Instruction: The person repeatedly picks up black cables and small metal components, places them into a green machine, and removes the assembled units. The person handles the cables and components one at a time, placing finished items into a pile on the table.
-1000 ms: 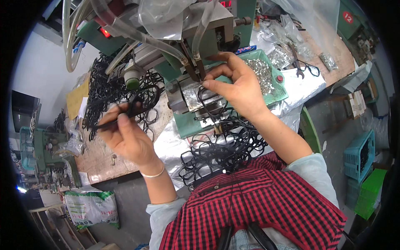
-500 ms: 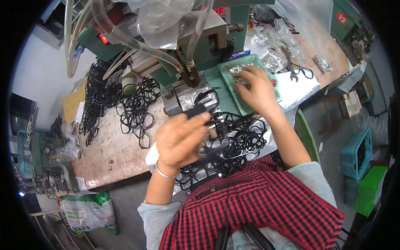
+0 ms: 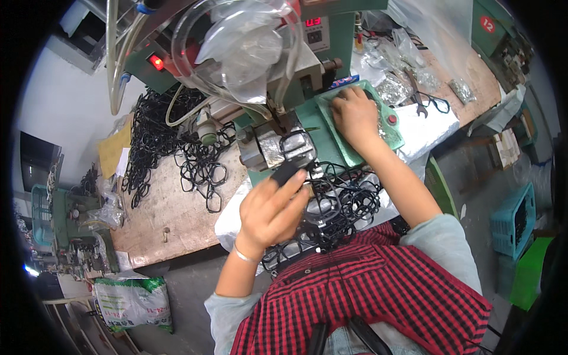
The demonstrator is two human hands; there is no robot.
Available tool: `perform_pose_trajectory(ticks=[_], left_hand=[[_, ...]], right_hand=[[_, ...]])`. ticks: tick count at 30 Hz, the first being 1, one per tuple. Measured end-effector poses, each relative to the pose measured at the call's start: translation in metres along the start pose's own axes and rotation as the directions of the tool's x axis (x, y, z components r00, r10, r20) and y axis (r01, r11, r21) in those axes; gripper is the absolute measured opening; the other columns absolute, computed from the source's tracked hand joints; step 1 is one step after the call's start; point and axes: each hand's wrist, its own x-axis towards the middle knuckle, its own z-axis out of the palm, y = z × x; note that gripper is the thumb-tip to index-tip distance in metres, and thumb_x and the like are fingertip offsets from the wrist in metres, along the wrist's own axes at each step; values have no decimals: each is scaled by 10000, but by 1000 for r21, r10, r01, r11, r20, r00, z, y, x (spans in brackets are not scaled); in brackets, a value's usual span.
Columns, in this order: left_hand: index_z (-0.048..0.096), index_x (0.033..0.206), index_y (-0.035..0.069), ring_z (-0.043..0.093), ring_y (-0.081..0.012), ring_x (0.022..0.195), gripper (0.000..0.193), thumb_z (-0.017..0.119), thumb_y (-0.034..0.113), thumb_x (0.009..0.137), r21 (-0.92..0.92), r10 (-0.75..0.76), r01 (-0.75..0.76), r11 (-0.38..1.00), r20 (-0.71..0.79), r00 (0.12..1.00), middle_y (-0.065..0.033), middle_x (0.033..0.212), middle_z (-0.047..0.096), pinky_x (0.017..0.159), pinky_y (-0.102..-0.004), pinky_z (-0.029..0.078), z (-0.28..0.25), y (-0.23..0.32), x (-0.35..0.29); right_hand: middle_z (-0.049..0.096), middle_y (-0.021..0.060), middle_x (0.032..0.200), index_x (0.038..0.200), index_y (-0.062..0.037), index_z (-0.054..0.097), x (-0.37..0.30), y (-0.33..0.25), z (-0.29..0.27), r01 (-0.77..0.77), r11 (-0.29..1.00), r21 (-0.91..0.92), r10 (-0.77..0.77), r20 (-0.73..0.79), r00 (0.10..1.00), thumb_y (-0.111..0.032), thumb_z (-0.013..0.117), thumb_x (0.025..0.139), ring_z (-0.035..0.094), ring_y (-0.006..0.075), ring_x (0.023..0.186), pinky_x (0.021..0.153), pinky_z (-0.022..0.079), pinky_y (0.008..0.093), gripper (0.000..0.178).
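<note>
My left hand (image 3: 269, 213) is closed on a black eyeglass frame (image 3: 307, 141), whose rim shows at the metal block (image 3: 269, 148) beneath the machine's head. A black cover (image 3: 285, 173) sits on one finger of this hand. My right hand (image 3: 358, 118) reaches into a green tray (image 3: 350, 155) of small silvery parts. Its fingers are bent together and point down; their tips, and anything between them, are hidden. Below the block, several black eyeglass frames (image 3: 355, 204) lie heaped close to my apron.
The green machine (image 3: 340, 53) carries clear tubes (image 3: 183, 53) and a plastic bag (image 3: 242, 53). More black frames (image 3: 157, 121) pile up at left. Bags of small parts (image 3: 393, 89), a wrench (image 3: 418, 97) and a red button (image 3: 392, 119) lie right. A sack (image 3: 133, 305) stands below the table.
The fingers of my right hand have drawn together in the tray. My left hand has shifted slightly right, still with the eyeglass frame. The whole view has moved a little.
</note>
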Motion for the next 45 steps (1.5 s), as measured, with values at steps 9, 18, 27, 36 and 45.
perform_pose_trajectory(ticks=[9, 18, 27, 36, 45], left_hand=[[663, 1054, -17, 642, -232, 1000, 130, 606, -44, 941, 46, -421, 628, 777, -704, 572, -130, 1109, 689, 930, -324, 494, -76, -59, -26], [753, 999, 121, 495, -370, 1246, 280, 627, 60, 756, 699, -636, 385, 602, 130, 761, -148, 1296, 602, 1155, -583, 262, 37, -187, -91], [745, 976, 55, 605, -328, 991, 150, 684, 80, 841, 454, -573, 583, 674, -177, 800, -119, 1091, 683, 891, -410, 489, 4, -139, -86], [632, 1065, -16, 565, -96, 907, 144, 620, 108, 993, -437, -847, 741, 510, -402, 347, -18, 998, 622, 823, -255, 478, 23, -135, -113], [574, 1138, 46, 618, -175, 989, 150, 575, 24, 989, -740, -508, -20, 673, -482, 714, -78, 1090, 611, 875, -347, 557, -41, -45, 27]], right_hand=[[724, 129, 963, 959, -38, 736, -35, 19, -45, -114, 927, 358, 164, -115, 980, -62, 689, 836, 676, 313, 919, 847, 520, 390, 134], [727, 134, 933, 983, -39, 736, -35, 5, -40, -176, 868, 465, 232, -67, 970, -61, 664, 868, 679, 311, 900, 837, 507, 375, 137], [743, 109, 949, 1001, -18, 740, -63, 7, -82, -373, 648, 664, 415, 102, 904, -63, 663, 890, 698, 222, 893, 866, 511, 323, 143], [730, 141, 929, 1089, -25, 670, 3, -78, -73, -85, 507, 857, 110, 33, 993, -85, 681, 816, 706, 275, 905, 824, 529, 360, 279], [751, 98, 833, 1358, 78, 462, 5, -95, -77, -228, 200, 953, 113, 209, 971, -76, 716, 805, 693, 138, 897, 909, 483, 293, 627]])
